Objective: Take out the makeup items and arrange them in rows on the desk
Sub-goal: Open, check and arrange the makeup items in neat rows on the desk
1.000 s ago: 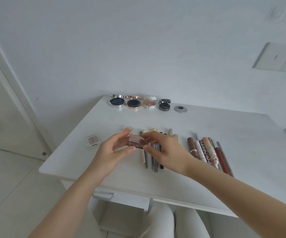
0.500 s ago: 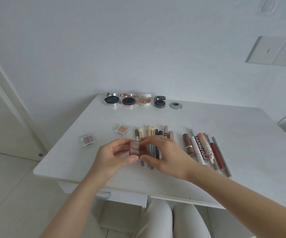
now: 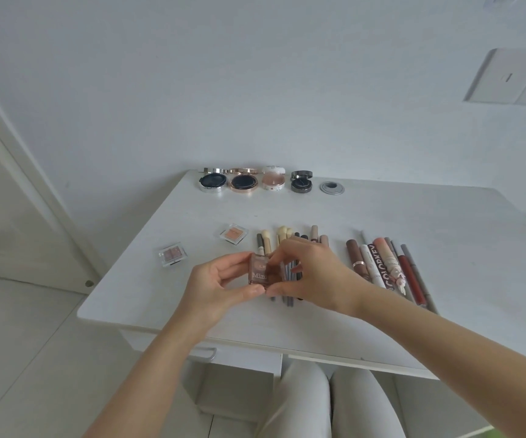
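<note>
We hold a small brown palette point(image 3: 260, 269) between both hands, just above the near middle of the desk point(image 3: 413, 222). Our left hand point(image 3: 216, 287) grasps its left edge with thumb below and fingers above; our right hand point(image 3: 310, 273) pinches its right side, so each grip is closed around the same little case and neither is released. It hangs directly over the near ends of the brushes and pencils point(image 3: 287, 248), which lie side by side pointing away from us.

To the left lie two clear square pans, one peach point(image 3: 234, 233) close to the brushes and one mauve point(image 3: 172, 255) farther left, well apart from each other. To the right is the row of lip tubes point(image 3: 385, 267), packed touching. Along the far edge stand four round compacts point(image 3: 255, 181), lids up, beside a grey cable grommet point(image 3: 332, 188).

In our judgement the palette belongs in the row with the two square pans, probably in the gap between them. The risks we see come from how tight things are here. If we lower it where it hangs, it lands on the brush handles and rolls them out of line. A sweep leftward with the wrist low could nudge the peach pan. The case looks smooth and is pinched only by fingertips, so letting go with one hand early could tip it and drop it.
</note>
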